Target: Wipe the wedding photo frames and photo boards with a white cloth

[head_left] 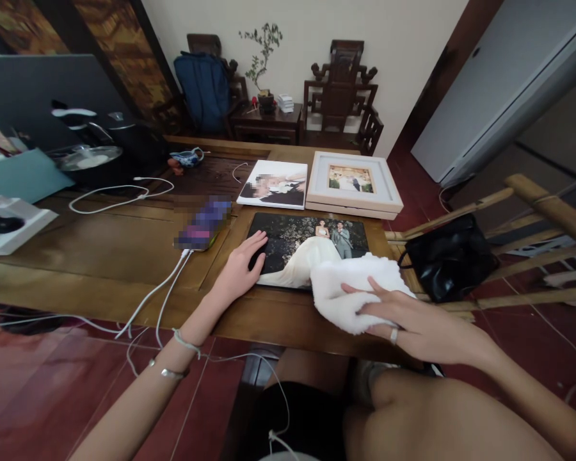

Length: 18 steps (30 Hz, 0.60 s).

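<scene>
A dark wedding photo panel [288, 240] lies flat near the front edge of the wooden table [139, 269]. My left hand [242, 266] rests on the panel's left edge, fingers stretched out and holding nothing. A fluffy white cloth [348, 282] covers the panel's lower right corner and hangs past its near edge. My right hand [403, 320] grips this cloth, with some fingers spread over the top and others partly hidden in its folds.
Behind the panel lie a white photo board [269, 186] and a framed photo [352, 182]. Left of it, a phone [204, 224] has white cables [160, 301] running over the table edge. A black bag [448, 256] sits on a bamboo chair [542, 198] at right.
</scene>
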{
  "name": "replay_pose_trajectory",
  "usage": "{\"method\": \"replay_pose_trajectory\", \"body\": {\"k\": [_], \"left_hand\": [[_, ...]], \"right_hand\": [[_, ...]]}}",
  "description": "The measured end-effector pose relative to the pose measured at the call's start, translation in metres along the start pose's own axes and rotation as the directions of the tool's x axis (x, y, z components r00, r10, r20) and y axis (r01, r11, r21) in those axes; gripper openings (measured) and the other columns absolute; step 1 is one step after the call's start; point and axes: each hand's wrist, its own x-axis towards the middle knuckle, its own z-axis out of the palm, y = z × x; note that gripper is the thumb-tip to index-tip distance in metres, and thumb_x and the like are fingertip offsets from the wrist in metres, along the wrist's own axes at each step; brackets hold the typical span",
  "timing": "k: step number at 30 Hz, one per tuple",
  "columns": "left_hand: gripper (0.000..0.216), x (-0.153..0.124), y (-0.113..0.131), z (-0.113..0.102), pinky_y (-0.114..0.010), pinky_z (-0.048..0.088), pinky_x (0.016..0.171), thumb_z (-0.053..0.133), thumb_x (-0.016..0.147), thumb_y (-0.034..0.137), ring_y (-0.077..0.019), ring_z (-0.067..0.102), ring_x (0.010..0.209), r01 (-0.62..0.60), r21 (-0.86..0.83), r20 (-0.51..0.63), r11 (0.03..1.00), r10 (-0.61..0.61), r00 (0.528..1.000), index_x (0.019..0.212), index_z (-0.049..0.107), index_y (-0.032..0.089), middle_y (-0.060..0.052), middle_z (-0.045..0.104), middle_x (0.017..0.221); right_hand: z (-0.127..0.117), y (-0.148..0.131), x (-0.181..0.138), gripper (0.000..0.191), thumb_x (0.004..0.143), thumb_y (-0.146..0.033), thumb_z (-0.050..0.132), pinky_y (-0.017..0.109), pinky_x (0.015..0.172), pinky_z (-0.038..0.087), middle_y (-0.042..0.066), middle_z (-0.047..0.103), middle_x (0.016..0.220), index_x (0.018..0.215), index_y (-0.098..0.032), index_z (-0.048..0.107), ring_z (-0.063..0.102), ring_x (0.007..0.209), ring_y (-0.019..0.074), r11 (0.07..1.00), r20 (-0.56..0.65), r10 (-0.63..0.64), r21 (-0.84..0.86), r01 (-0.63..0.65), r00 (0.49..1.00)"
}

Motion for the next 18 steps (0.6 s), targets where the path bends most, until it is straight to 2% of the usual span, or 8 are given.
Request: {"method": "replay_pose_trajectory", "body": {"k": [4,8,10,14,18], "left_hand": [[0.038,0.000,0.000,-0.001,-0.048,0.037,0.109,0.044,0.090,0.026,-0.0251,0.046,0.129,-0.010,0.003,-0.003,1.000,0.010,1.000,0.123,0.057,0.012,-0.014,0.055,0.134],[0.037,0.000,0.000,-0.001,-0.048,0.038,0.109,0.044,0.090,0.025,-0.0251,0.047,0.129,-0.010,0.004,-0.001,1.000,0.010,1.000,0.122,0.057,0.012,-0.014,0.055,0.133],[0.037,0.000,-0.001,-0.001,-0.048,0.038,0.109,0.045,0.090,0.025,-0.0250,0.047,0.129,-0.012,0.006,0.001,1.000,0.012,1.000,0.122,0.057,0.012,-0.014,0.055,0.133],[0.037,0.000,-0.002,-0.001,-0.048,0.038,0.109,0.045,0.090,0.026,-0.0253,0.047,0.129,-0.017,0.003,-0.001,1.000,0.017,1.000,0.122,0.057,0.013,-0.014,0.055,0.133],[0.037,0.000,-0.002,-0.001,-0.048,0.038,0.108,0.045,0.090,0.026,-0.0254,0.047,0.128,-0.014,0.003,-0.003,1.000,0.014,1.000,0.123,0.057,0.014,-0.013,0.055,0.133]], "right_hand": [[-0.002,0.014,0.019,0.036,0.095,-0.038,0.035,0.051,0.111,0.027,-0.005,0.053,0.136,0.119,-0.034,0.062,0.041,0.131,0.0287,1.000,-0.040,0.018,-0.016,-0.018,0.999],[-0.010,0.048,0.055,0.041,0.093,-0.044,0.035,0.056,0.105,0.031,-0.001,0.053,0.137,0.123,-0.030,0.060,0.039,0.131,0.0353,0.989,-0.129,0.128,-0.060,-0.137,0.983],[-0.019,0.063,0.072,0.045,0.093,-0.046,0.035,0.055,0.104,0.032,0.001,0.052,0.138,0.128,-0.029,0.057,0.041,0.128,0.0359,0.981,-0.174,0.168,-0.067,-0.182,0.970],[-0.034,0.080,0.095,0.048,0.094,-0.044,0.032,0.049,0.103,0.034,0.003,0.053,0.137,0.133,-0.025,0.053,0.048,0.122,0.0327,0.983,-0.247,0.137,-0.085,-0.162,0.959],[-0.023,0.079,0.098,0.043,0.094,-0.037,0.032,0.056,0.108,0.023,0.004,0.053,0.137,0.127,-0.024,0.057,0.043,0.128,0.0325,0.982,-0.321,0.098,-0.122,-0.144,0.942]]}}
